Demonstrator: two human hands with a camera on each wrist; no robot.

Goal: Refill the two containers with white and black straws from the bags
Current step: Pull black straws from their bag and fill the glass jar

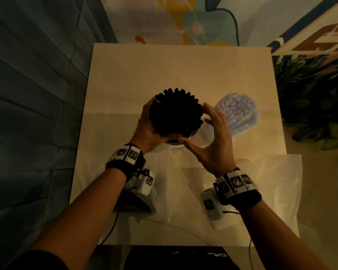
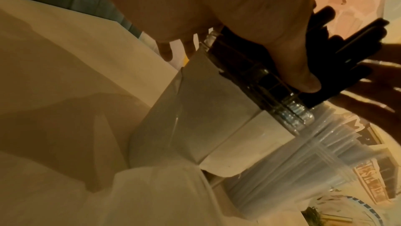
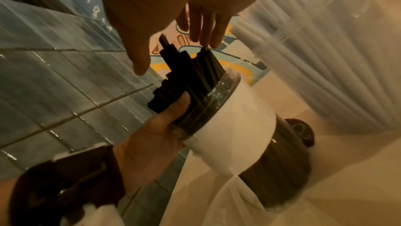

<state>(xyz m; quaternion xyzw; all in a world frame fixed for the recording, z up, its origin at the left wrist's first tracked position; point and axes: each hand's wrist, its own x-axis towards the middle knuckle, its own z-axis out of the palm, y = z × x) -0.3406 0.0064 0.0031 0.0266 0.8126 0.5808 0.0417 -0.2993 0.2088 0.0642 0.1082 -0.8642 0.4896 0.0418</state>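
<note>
Between the two hands stands the black-straw jar [image 1: 172, 140], straws [image 1: 176, 111] upright, fanning toward the camera. Left hand [image 1: 147, 125] curls round jar and bundle; right hand [image 1: 211, 141], spread with straight fingers, brushes the straw tips and holds nothing. Left is nearer, already gripping. Just right stands the white-straw jar [image 1: 237, 112]. Count: two jars, both full; two limp bags [image 1: 265, 184] lie on the table [image 1: 125, 78], near the wrists.

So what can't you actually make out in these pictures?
- Black straws: no count; head view shows one dark mass.
- Jar contents: a white label hides the middle, right wrist view.
- White straws: their container is blurred in every view.
- Bags: whether any straws remain is unclear; dim, see-through plastic.
</note>
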